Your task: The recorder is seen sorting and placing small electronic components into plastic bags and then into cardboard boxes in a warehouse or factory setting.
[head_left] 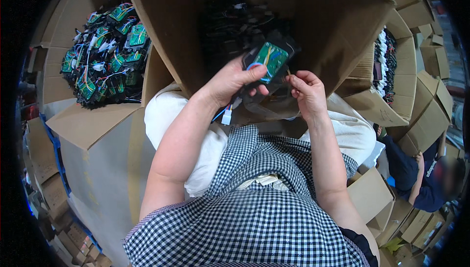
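My left hand [234, 80] is closed round a black plastic housing with a green circuit board [275, 60] on it, held over the front of a large open carton [166, 27]. The thumb presses on coloured wires at the board's lower left end. Below that hand dangles a white plug connector [226, 116] on blue and red wires. Close to the board's right side, my right hand [309, 93] has its thumb and forefinger pinched together; a thin light tip shows at them, too small to name. Dark parts [235, 19] lie deep inside the carton, partly in shadow.
At the left, another carton [61, 78] holds a heap of similar black housings with green boards and wires [105, 56]. To the right, an open carton [404, 66] contains black and white parts [384, 66]. A person in dark clothes [426, 179] is at the far right among more cartons.
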`<state>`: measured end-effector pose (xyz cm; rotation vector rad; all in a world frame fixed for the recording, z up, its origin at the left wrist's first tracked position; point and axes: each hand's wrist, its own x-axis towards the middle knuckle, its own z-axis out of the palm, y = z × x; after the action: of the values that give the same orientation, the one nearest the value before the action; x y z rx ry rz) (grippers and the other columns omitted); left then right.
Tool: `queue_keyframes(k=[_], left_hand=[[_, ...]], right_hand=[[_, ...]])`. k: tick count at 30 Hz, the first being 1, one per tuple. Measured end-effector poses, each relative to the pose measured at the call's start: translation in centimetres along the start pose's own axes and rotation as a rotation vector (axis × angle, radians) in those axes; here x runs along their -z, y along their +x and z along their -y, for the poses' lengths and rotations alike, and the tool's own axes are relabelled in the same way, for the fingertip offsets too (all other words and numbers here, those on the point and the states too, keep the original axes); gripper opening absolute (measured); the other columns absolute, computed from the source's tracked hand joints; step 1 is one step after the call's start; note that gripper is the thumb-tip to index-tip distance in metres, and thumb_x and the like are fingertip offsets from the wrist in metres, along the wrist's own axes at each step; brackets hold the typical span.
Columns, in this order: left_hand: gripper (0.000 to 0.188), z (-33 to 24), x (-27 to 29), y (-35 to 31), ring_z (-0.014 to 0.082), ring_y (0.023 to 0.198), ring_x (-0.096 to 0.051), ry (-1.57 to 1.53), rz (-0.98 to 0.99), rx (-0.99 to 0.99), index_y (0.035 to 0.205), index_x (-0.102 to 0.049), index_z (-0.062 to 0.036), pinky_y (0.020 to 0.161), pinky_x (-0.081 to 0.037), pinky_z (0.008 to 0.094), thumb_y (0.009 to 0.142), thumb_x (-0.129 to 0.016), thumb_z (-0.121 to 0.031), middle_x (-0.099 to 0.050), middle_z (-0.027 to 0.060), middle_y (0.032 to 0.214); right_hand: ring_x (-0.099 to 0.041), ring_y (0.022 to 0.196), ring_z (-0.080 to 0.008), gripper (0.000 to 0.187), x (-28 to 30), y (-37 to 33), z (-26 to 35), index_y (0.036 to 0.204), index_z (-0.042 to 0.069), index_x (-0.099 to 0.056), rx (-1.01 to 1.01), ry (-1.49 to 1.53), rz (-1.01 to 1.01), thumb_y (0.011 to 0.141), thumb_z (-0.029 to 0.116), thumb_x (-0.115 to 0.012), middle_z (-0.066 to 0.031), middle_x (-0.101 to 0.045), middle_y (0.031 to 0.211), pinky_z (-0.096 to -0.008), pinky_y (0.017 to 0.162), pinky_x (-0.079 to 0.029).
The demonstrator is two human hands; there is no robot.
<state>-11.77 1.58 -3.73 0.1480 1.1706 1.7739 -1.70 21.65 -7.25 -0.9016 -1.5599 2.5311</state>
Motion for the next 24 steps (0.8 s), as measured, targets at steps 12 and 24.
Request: queue_keyframes(k=[12, 24], left_hand=[[0.033, 4.0, -2.8, -3.7, 0.01, 0.066, -0.064, -0.033, 0.029, -0.004, 0.105, -0.053, -0.006, 0.057, -0.051, 0.0194, 0.084, -0.069, -0.025, -0.063, 0.0036, 0.087], [0.032, 7.5, -3.6, -4.1, 0.0134, 0.063, -0.065, -0.125, -0.041, 0.003, 0.103, -0.053, -0.0034, 0.056, -0.053, 0.0206, 0.084, -0.068, -0.025, -0.065, 0.0085, 0.08]], right_hand=[[-0.058, 0.063, -0.0091, 0.007, 0.0, -4.8, -0.2, 0.081, 0.005, -0.061, 0.162, 0.047, 0.068, 0.078, 0.001, -0.066, -0.0025, -0.063, 0.071, -0.0203, 0.057, -0.045], [-0.05, 0.063, -0.0046, 0.008, 1.9, -5.1, -2.1, 0.075, 0.005, -0.06, 0.286, -0.084, -0.144, 0.079, 0.004, -0.067, 0.0034, -0.057, 0.07, -0.0192, 0.058, -0.041]])
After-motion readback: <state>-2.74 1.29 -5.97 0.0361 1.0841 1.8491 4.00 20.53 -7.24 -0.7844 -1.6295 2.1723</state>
